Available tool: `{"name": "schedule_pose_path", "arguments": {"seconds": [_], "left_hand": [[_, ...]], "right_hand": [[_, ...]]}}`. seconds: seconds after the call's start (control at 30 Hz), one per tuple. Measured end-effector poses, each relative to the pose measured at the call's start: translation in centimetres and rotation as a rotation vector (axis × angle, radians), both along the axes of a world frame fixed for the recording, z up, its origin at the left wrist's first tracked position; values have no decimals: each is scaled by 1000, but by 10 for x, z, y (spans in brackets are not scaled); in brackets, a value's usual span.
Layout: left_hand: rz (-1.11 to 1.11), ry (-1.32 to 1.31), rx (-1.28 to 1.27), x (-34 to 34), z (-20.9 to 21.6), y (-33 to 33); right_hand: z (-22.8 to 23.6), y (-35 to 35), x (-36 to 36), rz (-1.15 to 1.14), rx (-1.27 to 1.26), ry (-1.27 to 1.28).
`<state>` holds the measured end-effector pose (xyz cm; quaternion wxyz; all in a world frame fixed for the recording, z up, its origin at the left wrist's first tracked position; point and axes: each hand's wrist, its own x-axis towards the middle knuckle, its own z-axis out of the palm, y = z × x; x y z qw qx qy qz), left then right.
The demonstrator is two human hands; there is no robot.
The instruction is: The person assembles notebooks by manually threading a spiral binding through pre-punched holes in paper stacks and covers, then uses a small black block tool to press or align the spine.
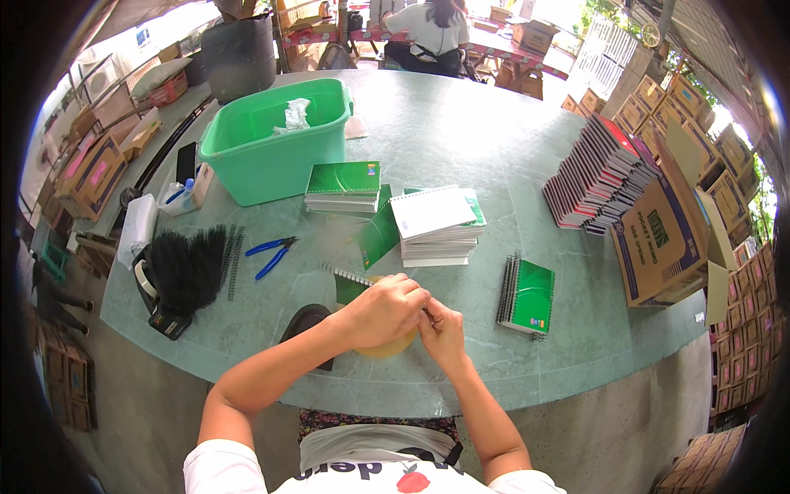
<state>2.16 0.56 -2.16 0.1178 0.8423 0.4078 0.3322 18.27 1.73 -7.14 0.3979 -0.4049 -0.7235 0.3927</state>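
Observation:
Near the table's front edge, my left hand (385, 311) is closed over a green-covered notebook (350, 288), whose black wire coil sticks out on the hand's far left side. My right hand (443, 331) is pinched closed against the left fingertips; what lies between its fingers is hidden. Beneath both hands shows a yellow round thing (385, 347), mostly covered. A black object (306, 323) lies by my left wrist. Beyond my hands are a stack of notebooks with a white sheet on top (436, 226), a loose green cover (378, 235) and another green notebook stack (344, 188).
Blue-handled pliers (271, 251) and a heap of black wire coils (189, 267) lie left. A green plastic tub (276, 152) stands behind. To the right are coiled green notebooks (528, 295), stacked red notebooks (597, 177) and an open cardboard box (666, 235). A person (432, 37) sits far back.

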Motion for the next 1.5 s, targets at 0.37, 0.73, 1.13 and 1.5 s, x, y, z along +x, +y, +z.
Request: {"name": "schedule_pose_path", "arguments": {"seconds": [0.37, 0.73, 1.13, 1.5], "left_hand": [[317, 279, 91, -10, 21, -11], [-133, 55, 21, 73, 13, -33], [17, -22, -71, 37, -10, -24], [-18, -45, -35, 31, -20, -36]], "right_hand": [[-11, 17, 19, -146, 379, 101], [26, 8, 72, -180, -299, 656], [-26, 45, 183, -633, -85, -118], [32, 67, 74, -244, 502, -526]]}}
